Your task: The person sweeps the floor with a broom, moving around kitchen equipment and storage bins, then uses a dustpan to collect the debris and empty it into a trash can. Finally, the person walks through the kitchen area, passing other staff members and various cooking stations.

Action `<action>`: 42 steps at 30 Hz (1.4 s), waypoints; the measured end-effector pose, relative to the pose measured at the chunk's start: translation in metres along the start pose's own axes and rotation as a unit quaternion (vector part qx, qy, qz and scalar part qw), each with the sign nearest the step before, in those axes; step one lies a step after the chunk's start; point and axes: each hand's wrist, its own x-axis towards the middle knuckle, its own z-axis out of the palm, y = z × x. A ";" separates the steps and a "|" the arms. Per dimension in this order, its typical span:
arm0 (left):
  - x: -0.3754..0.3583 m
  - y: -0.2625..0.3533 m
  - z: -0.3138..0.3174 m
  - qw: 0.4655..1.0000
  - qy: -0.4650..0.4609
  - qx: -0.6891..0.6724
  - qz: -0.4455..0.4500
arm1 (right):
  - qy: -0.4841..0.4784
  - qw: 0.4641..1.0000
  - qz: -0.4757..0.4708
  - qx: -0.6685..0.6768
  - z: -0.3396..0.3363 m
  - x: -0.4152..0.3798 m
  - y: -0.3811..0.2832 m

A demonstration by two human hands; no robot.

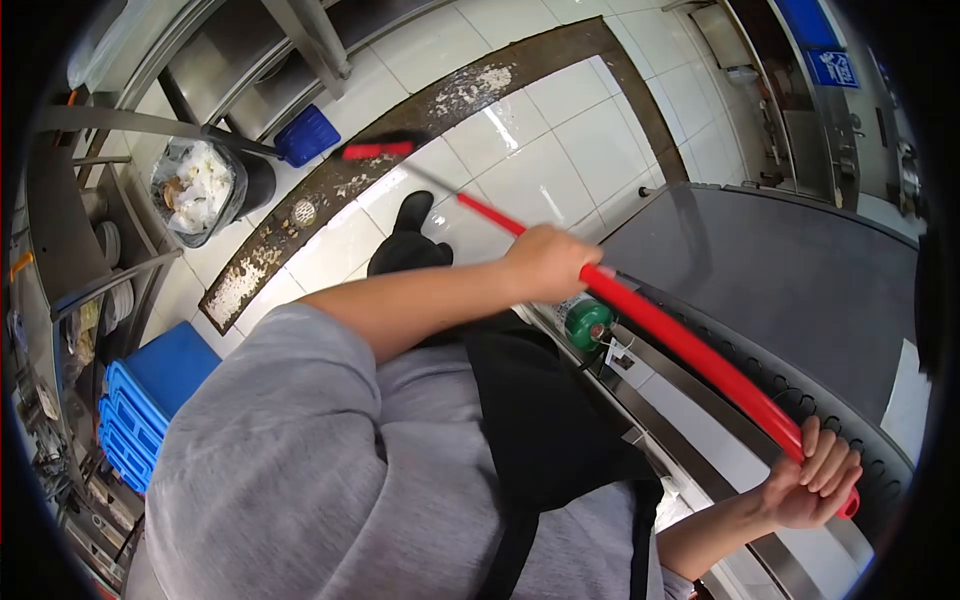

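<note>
A broom with a long red handle runs diagonally across the view. Around the middle of the handle, my left hand is closed. My right hand grips it near its end, at the lower right. The broom's red head with dark, blurred bristles is at the far end, over a worn brown floor strip. My shoe is on the tiles just below the head.
A lined trash bin holding white and brown waste stands at left, beside a blue dustpan. Blue plastic containers are stacked lower left. A grey metal counter fills the right; a green canister sits beneath my left hand.
</note>
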 end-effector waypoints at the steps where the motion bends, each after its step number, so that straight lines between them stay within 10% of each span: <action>1: -0.011 0.008 0.002 1.000 -0.020 0.007 0.004 | 0.021 1.000 0.015 0.012 -0.007 -0.005 -0.005; 7: 0.007 0.064 -0.011 0.993 0.018 0.021 0.117 | -0.006 0.994 -0.065 0.091 -0.005 -0.031 -0.079; 13: 0.105 -0.033 0.006 0.994 -0.039 0.050 0.089 | 0.023 0.994 -0.080 -0.070 0.001 -0.013 0.023; 28: -0.031 0.055 -0.043 0.965 -0.260 -0.021 0.004 | 0.059 0.988 0.017 0.145 0.002 -0.046 -0.058; 34: 0.036 0.044 -0.032 0.994 -0.039 -0.008 0.099 | -0.005 0.994 -0.102 0.049 0.014 -0.028 -0.046; 42: 0.015 -0.007 -0.022 0.997 -0.052 -0.012 0.046 | -0.079 0.988 -0.098 -0.091 0.061 -0.023 0.007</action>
